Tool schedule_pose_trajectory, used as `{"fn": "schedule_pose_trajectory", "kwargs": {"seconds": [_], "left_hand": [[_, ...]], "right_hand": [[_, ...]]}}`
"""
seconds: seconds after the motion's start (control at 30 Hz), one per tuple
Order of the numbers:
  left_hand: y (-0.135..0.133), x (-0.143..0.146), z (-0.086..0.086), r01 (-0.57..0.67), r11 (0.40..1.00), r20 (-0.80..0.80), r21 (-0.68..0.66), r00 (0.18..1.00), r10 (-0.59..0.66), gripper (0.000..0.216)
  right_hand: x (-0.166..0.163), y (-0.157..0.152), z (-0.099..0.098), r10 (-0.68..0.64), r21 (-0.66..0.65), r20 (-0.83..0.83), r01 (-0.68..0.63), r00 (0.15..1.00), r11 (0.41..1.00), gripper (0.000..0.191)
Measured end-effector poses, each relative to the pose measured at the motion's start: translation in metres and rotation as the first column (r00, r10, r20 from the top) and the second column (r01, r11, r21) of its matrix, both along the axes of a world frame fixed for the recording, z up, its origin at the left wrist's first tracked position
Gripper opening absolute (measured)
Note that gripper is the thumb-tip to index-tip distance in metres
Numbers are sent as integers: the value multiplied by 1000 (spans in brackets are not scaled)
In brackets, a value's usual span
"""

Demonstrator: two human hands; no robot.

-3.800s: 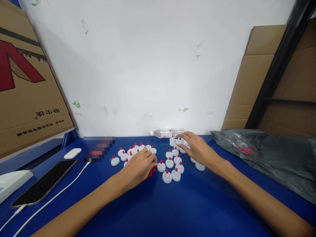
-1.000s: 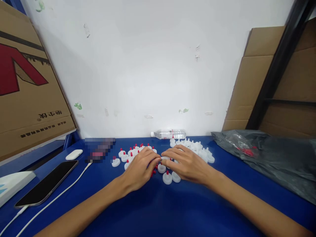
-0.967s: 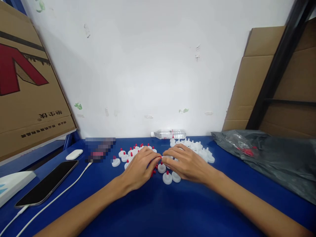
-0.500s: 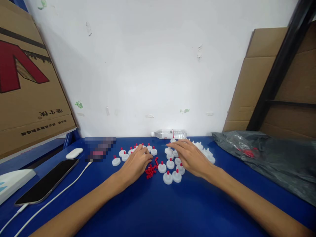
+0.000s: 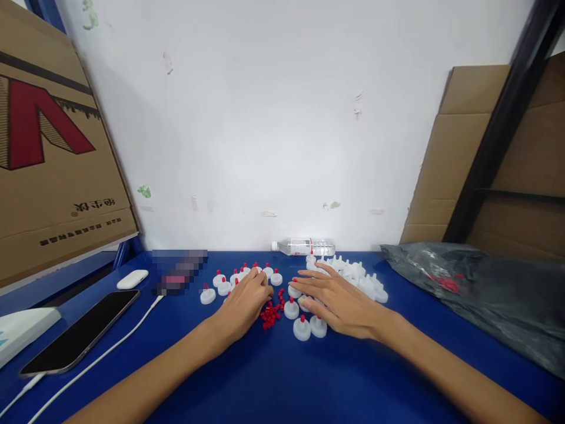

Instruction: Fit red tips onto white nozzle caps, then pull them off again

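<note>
My left hand rests palm down on the blue table, fingers lying over a group of white caps with red tips. A small heap of loose red plugs lies just right of it. My right hand lies flat with its fingers spread over several capped white pieces; whether it pinches one is hidden. Behind it sits a pile of plain white caps.
A clear water bottle lies against the wall. A phone on a white cable, an earbud case and cardboard boxes are on the left. A grey plastic bag and a black post are on the right.
My hands were touching fingertip to fingertip a second ago and have drawn apart, uncovering the red plugs. The right hand went back toward the white caps, then forward again; the view tilted up slightly.
</note>
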State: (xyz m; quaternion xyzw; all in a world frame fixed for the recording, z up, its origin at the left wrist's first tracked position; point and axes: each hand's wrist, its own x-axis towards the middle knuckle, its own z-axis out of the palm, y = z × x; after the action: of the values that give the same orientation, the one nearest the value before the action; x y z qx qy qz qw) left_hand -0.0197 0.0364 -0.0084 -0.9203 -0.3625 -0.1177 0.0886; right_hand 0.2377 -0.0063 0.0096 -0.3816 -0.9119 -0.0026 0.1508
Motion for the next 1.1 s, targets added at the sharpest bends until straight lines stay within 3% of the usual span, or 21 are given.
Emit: {"fn": "schedule_pose_trajectory", "kwargs": {"seconds": [0.17, 0.3, 0.43, 0.53, 0.83, 1.1], "left_hand": [[1, 1, -2, 21, 1000, 22, 20, 1000, -21, 19], [0, 3, -1, 18, 998, 56, 61, 998, -21, 15], [-3, 5, 4, 18, 997, 128, 76, 991, -28, 12], [-5, 5, 6, 28, 995, 154, 98, 987, -43, 12], [0, 4, 0, 54, 989, 164, 137, 983, -77, 18], [-1, 5, 1, 53, 990, 173, 128, 982, -75, 14]], "right_hand": [[-1, -1, -1, -4, -19, -7, 4, 1000, 1000, 49], [5, 3, 5, -33, 119, -37, 37, 999, 992, 41], [26, 18, 13, -218, 335, -98, 239, 971, 911, 32], [47, 30, 12, -350, 405, -88, 355, 932, 843, 28], [63, 43, -7, -356, 283, 30, 333, 934, 899, 25], [61, 38, -2, -341, 181, -9, 337, 940, 924, 11]]}}
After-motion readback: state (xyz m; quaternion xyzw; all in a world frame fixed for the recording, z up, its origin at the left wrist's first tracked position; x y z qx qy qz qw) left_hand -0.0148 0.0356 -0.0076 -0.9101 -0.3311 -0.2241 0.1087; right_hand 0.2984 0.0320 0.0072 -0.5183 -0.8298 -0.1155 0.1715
